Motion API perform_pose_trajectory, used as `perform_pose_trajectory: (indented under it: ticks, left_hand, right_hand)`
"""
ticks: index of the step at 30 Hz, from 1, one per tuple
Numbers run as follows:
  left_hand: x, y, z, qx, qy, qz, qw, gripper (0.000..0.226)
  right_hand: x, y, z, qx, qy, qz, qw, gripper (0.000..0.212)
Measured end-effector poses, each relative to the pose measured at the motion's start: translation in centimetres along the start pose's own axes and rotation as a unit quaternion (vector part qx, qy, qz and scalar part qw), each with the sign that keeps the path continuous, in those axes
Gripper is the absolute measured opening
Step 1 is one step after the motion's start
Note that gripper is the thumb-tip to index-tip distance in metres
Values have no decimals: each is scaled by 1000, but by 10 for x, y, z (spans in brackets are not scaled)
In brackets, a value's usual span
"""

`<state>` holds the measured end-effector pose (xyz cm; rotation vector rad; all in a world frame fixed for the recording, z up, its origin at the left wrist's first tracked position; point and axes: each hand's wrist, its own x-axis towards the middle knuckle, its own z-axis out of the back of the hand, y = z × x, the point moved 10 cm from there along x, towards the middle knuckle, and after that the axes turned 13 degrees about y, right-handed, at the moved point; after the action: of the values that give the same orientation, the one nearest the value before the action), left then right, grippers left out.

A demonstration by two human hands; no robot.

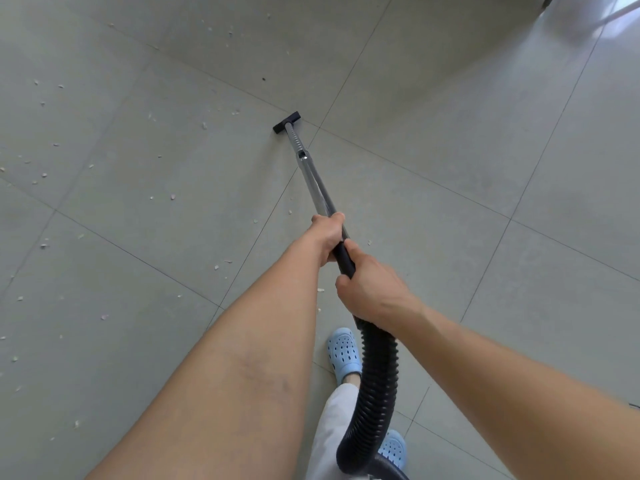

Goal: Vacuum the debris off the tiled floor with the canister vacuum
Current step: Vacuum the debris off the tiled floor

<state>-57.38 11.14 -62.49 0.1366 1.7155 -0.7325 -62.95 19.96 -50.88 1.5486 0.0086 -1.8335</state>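
Observation:
A metal vacuum wand (pixel 311 178) slants away from me to a small black floor nozzle (pixel 286 121) that sits on the grey tiled floor (pixel 450 150) near a tile joint. My left hand (pixel 327 237) grips the wand where the metal meets the black handle. Just behind it my right hand (pixel 370 289) grips the black handle above the ribbed black hose (pixel 374 382), which curls down past my legs. Pale debris flakes (pixel 41 174) are scattered over the tiles left of the wand, several close to my feet. The canister itself is out of view.
My feet in light blue clogs (pixel 344 353) stand under the hose, one at the bottom edge. A bright reflective patch and a dark object (pixel 549 0) lie at the top right corner. The tiles right of the wand show almost no flakes.

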Motion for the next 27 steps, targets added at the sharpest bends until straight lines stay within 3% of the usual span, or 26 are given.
perform_pose_trajectory:
  ticks: [7,11,22,27]
  left_hand:
    - [8,-38,21,74,-27,2,997,39]
    - [-4,-31,19,90,-26,8,996,36]
    - [-67,84,-23,76,-21,37,996,29]
    - [-88,146,-45,84,-19,37,996,42]
  right_hand:
    - [32,19,9,141,35,9,989,43]
    - [26,17,-1,187,57,20,981,44]
    - [-55,-55,-80,165,60,-2,984,55]
    - [-99,-93,-117,154,62,-17,986,53]
